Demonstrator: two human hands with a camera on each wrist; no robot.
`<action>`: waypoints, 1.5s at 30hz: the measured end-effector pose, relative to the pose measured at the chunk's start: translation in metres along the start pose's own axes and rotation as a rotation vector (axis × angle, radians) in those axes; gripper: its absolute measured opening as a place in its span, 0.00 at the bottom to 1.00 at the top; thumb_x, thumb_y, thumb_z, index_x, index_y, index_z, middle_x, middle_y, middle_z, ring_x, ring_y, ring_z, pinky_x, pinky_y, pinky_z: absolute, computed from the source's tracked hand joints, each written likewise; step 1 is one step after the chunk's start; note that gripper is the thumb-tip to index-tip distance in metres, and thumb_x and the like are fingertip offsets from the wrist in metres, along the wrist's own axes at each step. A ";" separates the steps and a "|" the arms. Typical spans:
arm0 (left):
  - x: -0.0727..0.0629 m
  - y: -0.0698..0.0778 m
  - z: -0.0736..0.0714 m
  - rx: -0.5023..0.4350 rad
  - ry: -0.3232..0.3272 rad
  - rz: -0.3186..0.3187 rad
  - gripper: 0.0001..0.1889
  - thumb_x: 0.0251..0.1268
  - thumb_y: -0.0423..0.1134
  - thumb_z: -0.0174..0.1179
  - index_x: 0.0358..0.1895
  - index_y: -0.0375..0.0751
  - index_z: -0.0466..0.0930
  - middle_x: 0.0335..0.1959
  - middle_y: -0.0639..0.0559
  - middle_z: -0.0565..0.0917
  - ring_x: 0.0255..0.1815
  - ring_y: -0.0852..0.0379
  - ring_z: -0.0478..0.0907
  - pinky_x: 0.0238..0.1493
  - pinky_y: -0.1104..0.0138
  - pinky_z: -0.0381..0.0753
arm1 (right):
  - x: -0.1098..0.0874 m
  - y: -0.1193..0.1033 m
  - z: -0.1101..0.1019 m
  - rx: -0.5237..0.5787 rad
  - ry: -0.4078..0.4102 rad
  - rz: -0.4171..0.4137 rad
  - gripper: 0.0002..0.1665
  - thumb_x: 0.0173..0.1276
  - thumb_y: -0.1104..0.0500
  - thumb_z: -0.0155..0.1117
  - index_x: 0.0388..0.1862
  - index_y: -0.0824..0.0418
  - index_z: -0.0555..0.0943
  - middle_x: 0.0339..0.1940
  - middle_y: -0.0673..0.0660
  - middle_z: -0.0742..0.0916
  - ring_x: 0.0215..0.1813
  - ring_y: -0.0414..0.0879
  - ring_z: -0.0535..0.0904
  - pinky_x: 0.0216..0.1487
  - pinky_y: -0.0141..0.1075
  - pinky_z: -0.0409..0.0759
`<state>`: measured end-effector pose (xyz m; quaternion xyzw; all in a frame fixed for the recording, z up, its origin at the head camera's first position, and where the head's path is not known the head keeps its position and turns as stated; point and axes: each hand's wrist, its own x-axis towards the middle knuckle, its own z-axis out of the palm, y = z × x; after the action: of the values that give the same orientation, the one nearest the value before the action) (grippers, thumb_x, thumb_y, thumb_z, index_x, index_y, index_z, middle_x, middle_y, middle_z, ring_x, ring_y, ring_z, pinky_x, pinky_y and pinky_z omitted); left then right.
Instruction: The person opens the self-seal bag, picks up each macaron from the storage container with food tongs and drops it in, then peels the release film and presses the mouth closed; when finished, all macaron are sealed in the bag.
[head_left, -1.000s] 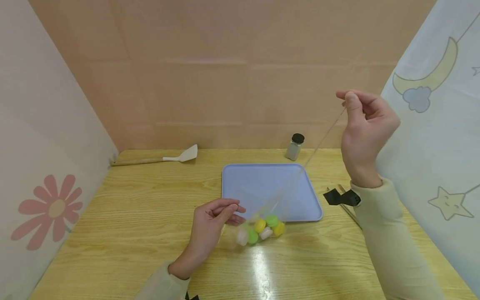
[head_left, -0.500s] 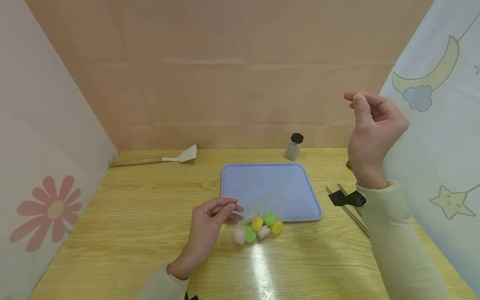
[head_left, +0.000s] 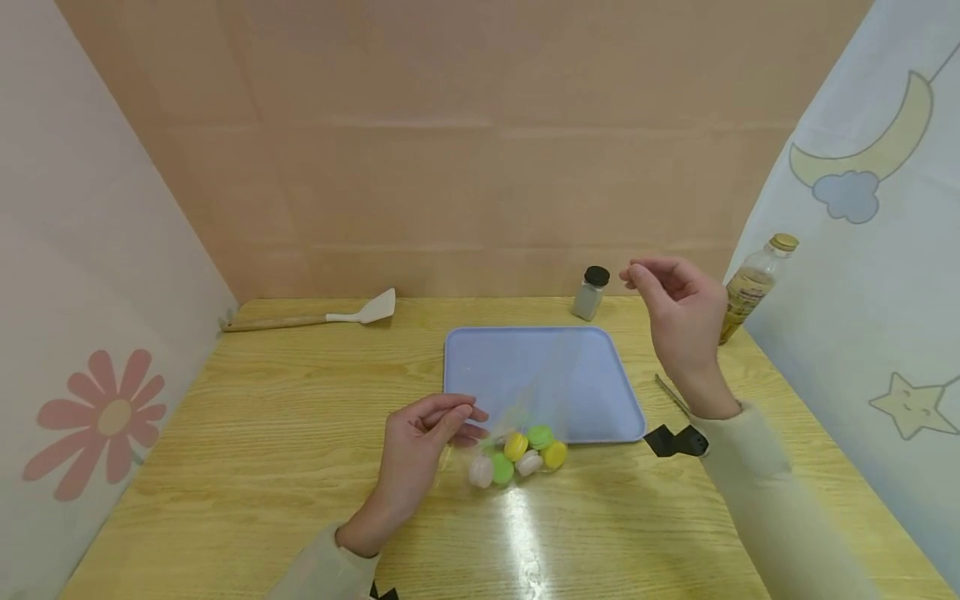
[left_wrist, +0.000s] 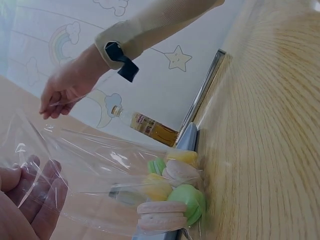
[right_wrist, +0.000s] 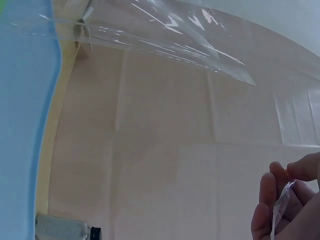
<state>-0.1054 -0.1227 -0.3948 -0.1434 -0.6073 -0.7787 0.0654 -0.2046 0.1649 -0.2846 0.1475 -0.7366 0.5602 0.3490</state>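
A clear plastic bag (left_wrist: 95, 155) holds several macarons (head_left: 516, 446) in green, yellow and pale pink, close over the wooden table by the tray's front edge. My left hand (head_left: 423, 433) pinches the bag's left side between thumb and fingers; in the left wrist view that hand (left_wrist: 30, 200) shows through the clear film. Raised to the right of the tray, my right hand (head_left: 678, 312) has thumb and fingertips together. In the right wrist view, a thin crinkled strip of clear plastic (right_wrist: 281, 205) trails from the pinch of this hand (right_wrist: 290, 200).
A blue tray (head_left: 525, 367) lies behind the macarons. Beyond it stands a small black-capped jar (head_left: 589, 293). An oil bottle (head_left: 750, 287) is at the back right, near metal tongs (head_left: 671, 394) partly hidden by the right arm. A spatula (head_left: 315, 319) lies at back left.
A thin strand stretched from my right hand to the bag one second ago; it no longer spans them. My right hand has dropped and moved left, uncovering the oil bottle. The left hand stays put.
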 end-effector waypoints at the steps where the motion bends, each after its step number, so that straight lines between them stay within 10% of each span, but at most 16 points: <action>1: 0.000 0.000 0.000 0.000 -0.002 0.002 0.10 0.73 0.31 0.60 0.47 0.25 0.83 0.37 0.35 0.88 0.34 0.49 0.88 0.38 0.58 0.88 | -0.003 0.003 0.000 -0.016 -0.017 0.009 0.10 0.71 0.65 0.67 0.44 0.72 0.86 0.35 0.56 0.90 0.37 0.44 0.85 0.43 0.29 0.80; 16: 0.001 -0.001 0.000 0.003 -0.009 0.003 0.10 0.73 0.31 0.60 0.47 0.24 0.83 0.37 0.35 0.88 0.34 0.49 0.89 0.38 0.57 0.88 | -0.024 -0.001 -0.001 -0.158 -0.039 0.036 0.05 0.66 0.71 0.70 0.38 0.76 0.87 0.29 0.54 0.78 0.30 0.42 0.65 0.31 0.32 0.60; 31: 0.000 -0.002 0.000 -0.006 -0.004 -0.014 0.10 0.73 0.31 0.61 0.48 0.25 0.83 0.37 0.36 0.88 0.34 0.49 0.89 0.38 0.57 0.88 | -0.029 0.038 -0.011 -0.165 -0.102 0.150 0.11 0.70 0.57 0.71 0.44 0.64 0.90 0.32 0.52 0.90 0.33 0.46 0.84 0.34 0.26 0.79; 45: 0.000 -0.002 0.001 0.003 -0.013 -0.012 0.10 0.73 0.31 0.60 0.47 0.24 0.83 0.38 0.33 0.87 0.34 0.49 0.89 0.38 0.57 0.88 | -0.036 0.061 -0.020 -0.163 -0.253 0.333 0.16 0.75 0.56 0.65 0.44 0.70 0.85 0.56 0.63 0.86 0.52 0.38 0.84 0.51 0.23 0.78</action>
<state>-0.1061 -0.1213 -0.3968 -0.1449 -0.6096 -0.7772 0.0571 -0.2089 0.1977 -0.3505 0.0642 -0.8317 0.5256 0.1672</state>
